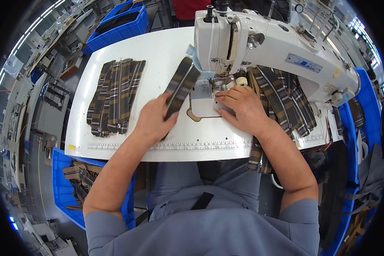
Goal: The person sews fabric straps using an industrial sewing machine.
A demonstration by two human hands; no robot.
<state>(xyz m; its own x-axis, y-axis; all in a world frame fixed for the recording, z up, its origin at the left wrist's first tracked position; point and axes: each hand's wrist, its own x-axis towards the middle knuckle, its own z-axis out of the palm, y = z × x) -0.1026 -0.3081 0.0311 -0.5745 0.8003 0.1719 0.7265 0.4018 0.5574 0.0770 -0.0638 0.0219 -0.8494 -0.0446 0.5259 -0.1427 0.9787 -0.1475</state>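
Observation:
My left hand (pixel 154 117) is closed on a plaid fabric strip with a zipper (pixel 182 85), held aslant left of the needle area; the strip is blurred by motion. Its top end lies by a light-blue scrap (pixel 193 55) at the sewing machine head (pixel 213 38). My right hand (pixel 243 106) rests over the metal needle plate (pixel 204 106), just in front of the presser foot (pixel 221 81). Its thumb and fingers are apart, and nothing shows between them. Right of that hand, more plaid zipper strips (pixel 281 91) lie under the machine arm, and one hangs over the table's front edge.
A pile of plaid zipper strips (pixel 116 96) lies on the left of the white table (pixel 158 47). Printed rulers run along its front edge. Blue bins stand at the lower left (pixel 64 187), back left (pixel 119 27) and right (pixel 369 98). My lap is below the table.

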